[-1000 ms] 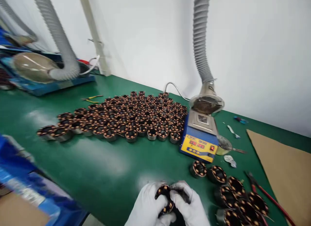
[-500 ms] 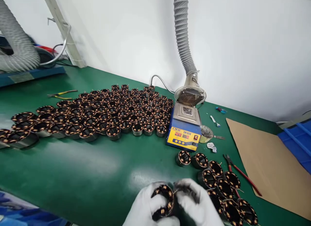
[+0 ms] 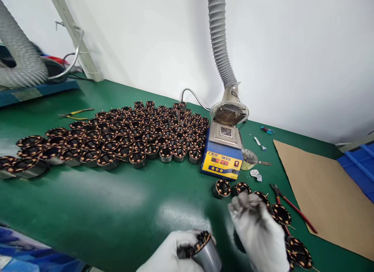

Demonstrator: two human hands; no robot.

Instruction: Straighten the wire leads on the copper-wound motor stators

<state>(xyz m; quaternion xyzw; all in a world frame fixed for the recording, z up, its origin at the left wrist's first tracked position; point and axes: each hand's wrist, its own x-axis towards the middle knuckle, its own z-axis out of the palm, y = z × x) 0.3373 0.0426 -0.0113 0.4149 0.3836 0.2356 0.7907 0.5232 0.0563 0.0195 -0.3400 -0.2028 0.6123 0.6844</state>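
Observation:
My gloved left hand [image 3: 178, 252] is closed around a motor stator [image 3: 207, 256] at the bottom middle. The stator is tilted, with its smooth grey side toward the right and its copper-wound end up and left. My gloved right hand [image 3: 258, 229] is away from it, over the nearby row of stators, with fingers curled together and dark smudges on the fingertips. What its fingers hold, if anything, is hidden and slightly blurred. Just beyond that hand stand a stator [image 3: 222, 188] and another stator [image 3: 242, 188]. My right hand covers some of the others.
Many stators [image 3: 137, 159] stand packed on the green bench [image 3: 117, 202]. A blue-yellow solder pot [image 3: 220, 163] sits under an exhaust hose [image 3: 219, 42]. Red-handled cutters [image 3: 295, 207], cardboard [image 3: 324, 194] and a blue bin [image 3: 359, 166] lie right; yellow-handled pliers [image 3: 76, 113] lie far left.
My right hand has left the held stator and moved right and forward over the row of stators. My left hand has tipped its stator, so its grey side now shows.

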